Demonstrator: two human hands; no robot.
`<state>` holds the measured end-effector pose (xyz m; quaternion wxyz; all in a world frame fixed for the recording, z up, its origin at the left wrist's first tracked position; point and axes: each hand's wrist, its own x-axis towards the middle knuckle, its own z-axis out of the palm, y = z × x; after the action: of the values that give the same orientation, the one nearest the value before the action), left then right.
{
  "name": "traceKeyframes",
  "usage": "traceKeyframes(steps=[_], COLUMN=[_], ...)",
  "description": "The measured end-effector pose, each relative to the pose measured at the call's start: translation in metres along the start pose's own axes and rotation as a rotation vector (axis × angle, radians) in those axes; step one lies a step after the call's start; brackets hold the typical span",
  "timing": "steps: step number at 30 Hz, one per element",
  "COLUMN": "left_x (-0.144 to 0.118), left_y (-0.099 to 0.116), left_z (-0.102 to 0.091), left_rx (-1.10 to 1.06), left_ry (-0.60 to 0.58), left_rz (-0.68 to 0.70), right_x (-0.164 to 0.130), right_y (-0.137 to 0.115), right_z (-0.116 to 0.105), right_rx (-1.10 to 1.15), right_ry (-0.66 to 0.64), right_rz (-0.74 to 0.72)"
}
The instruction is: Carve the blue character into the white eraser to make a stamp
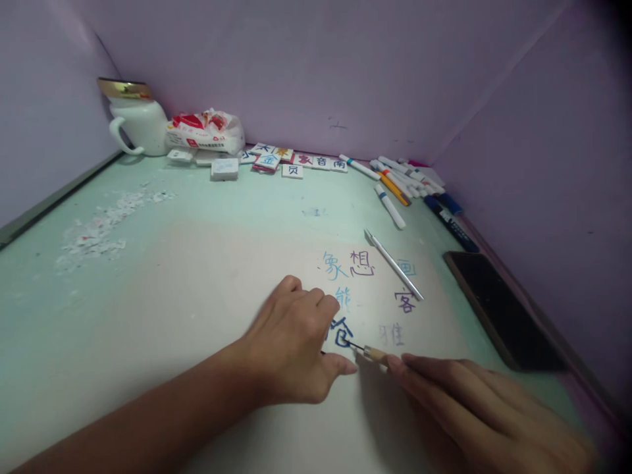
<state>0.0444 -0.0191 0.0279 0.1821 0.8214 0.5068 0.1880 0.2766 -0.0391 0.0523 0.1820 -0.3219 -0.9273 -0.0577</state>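
Observation:
A large pale sheet [197, 276] bears several handwritten Chinese characters in blue and purple. My left hand [296, 345] rests on it beside a thick dark-blue character [342, 333], fingers bent and thumb stretched out apart from them. In my right hand [474, 408], the fingers close round a carving tool [375, 355] with a light wooden handle, a metal collar and a thin dark shaft. Its tip meets the lower part of the dark-blue character. Above my right hand lies a silver craft knife [395, 266], slanting across the sheet near a purple character [405, 301].
A black phone [501, 309] lies at the right. Markers [390, 206] cluster at the back right, with character tiles [292, 171] along the back. A tissue pack [207, 131] and white mug [141, 128] stand back left, behind white shavings [106, 227]. Purple walls enclose the table.

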Motion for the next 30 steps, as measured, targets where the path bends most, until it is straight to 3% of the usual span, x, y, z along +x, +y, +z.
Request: traceKeyframes(steps=[6,10,21,24,27,30], left_x=[0.0,0.0,-0.002,-0.002,-0.001,0.0], left_y=[-0.001,-0.001,-0.001,-0.001,-0.001,-0.001], left_z=[-0.002,-0.002,0.0,0.0,0.0,0.001], left_rx=[0.006,0.018,-0.002,-0.003,0.0,0.001], left_ry=[-0.026,-0.029,-0.014,-0.012,-0.011,-0.013], left_rz=[0.014,0.013,0.007,-0.002,-0.016,-0.026], right_x=[0.005,0.016,0.037,0.031,0.025,0.022], right_y=[-0.003,0.0,0.019,0.022,0.019,0.013], right_z=[0.006,0.005,0.003,-0.002,-0.004,-0.003], right_rx=[-0.013,0.037,0.49,0.415,0.177,0.041], right_ry=[0.063,0.02,-0.106,-0.052,0.005,0.032], right_rz=[0.116,0.194,0.318,0.219,0.121,0.101])
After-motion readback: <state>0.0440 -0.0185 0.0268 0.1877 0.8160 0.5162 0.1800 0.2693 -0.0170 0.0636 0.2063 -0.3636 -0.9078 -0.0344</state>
